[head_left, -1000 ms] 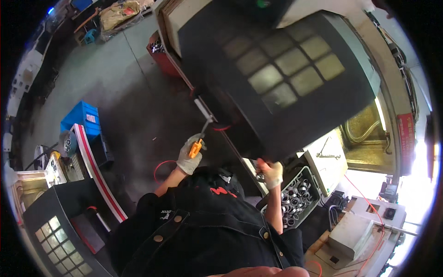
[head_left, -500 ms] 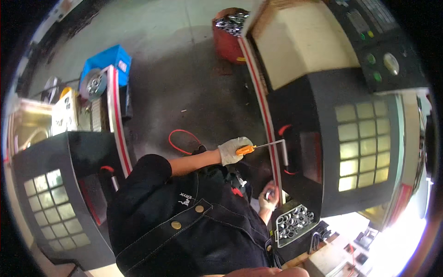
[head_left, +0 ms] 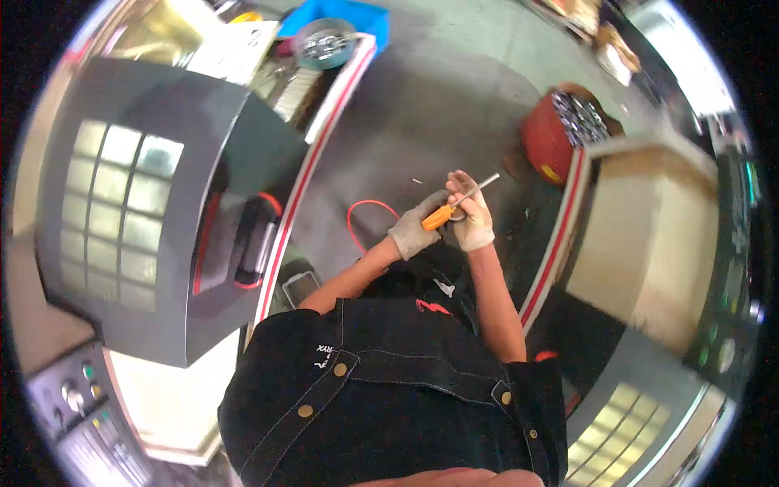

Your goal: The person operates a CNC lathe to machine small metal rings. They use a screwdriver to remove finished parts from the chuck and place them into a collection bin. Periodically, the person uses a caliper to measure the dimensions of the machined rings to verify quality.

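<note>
My left hand (head_left: 415, 229), in a pale glove, is closed around the orange handle of an air blow gun (head_left: 438, 217). Its long metal nozzle points up and to the right, passing across my right hand (head_left: 472, 213). That hand wears a pale glove with bare fingertips and holds a small metal ring (head_left: 458, 215) close to the blow gun. The fingers partly cover the ring. From near my left hand a red hose (head_left: 357, 208) curls away to the left.
Dark machine doors with gridded windows stand at left (head_left: 122, 211) and lower right (head_left: 621, 434). At the far left, a round bowl of metal parts (head_left: 324, 45) sits by a blue crate (head_left: 369, 18). A red drum (head_left: 545, 142) of metal pieces stands at the far right.
My right hand, with the ring, has come up from beside the parts tray to the blow gun. My view has turned left, away from the right-hand machine and the tray of rings.
</note>
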A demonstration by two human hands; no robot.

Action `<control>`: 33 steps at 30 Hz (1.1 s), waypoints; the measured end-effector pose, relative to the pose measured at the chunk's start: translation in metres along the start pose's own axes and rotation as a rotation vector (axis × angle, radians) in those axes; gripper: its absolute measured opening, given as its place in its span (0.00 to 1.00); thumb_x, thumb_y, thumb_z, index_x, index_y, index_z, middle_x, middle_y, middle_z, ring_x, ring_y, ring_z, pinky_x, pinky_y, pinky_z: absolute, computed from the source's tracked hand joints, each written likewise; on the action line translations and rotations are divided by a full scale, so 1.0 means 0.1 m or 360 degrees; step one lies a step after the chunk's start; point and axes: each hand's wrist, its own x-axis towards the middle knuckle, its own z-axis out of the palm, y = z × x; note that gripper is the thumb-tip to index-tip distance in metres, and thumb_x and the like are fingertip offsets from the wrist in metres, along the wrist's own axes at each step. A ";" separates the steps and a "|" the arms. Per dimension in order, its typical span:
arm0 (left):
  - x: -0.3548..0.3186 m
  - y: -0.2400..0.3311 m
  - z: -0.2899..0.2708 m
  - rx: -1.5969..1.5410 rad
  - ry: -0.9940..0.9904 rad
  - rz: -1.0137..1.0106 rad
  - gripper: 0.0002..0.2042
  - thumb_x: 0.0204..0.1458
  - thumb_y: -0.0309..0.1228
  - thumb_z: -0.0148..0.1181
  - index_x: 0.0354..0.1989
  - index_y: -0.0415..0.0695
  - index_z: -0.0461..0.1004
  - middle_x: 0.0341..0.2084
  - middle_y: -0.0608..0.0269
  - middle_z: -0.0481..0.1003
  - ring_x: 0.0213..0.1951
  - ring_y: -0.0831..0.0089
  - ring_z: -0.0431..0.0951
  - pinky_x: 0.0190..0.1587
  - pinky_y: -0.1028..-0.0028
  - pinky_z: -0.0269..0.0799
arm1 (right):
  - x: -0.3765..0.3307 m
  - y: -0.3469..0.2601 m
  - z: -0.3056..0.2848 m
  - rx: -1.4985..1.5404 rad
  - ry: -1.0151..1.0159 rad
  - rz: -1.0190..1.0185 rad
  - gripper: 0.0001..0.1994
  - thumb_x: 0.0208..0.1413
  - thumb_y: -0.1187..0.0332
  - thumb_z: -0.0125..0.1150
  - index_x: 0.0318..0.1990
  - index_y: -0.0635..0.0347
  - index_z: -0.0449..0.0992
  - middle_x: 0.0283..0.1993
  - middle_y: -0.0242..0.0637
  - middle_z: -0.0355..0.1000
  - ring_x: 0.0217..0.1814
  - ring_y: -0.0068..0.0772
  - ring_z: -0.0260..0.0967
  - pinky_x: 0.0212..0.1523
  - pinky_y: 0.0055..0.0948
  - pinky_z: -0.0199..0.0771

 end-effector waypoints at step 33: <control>0.86 0.28 -1.17 0.0768 0.1176 -0.1164 0.17 0.43 0.30 0.53 0.44 0.47 0.69 0.33 0.49 0.74 0.39 0.52 0.73 0.42 0.62 0.68 | 3.97 0.35 1.01 -0.0147 -0.0706 0.1543 0.13 0.53 0.60 0.54 0.36 0.63 0.70 0.49 0.49 0.67 0.46 0.42 0.69 0.35 0.31 0.76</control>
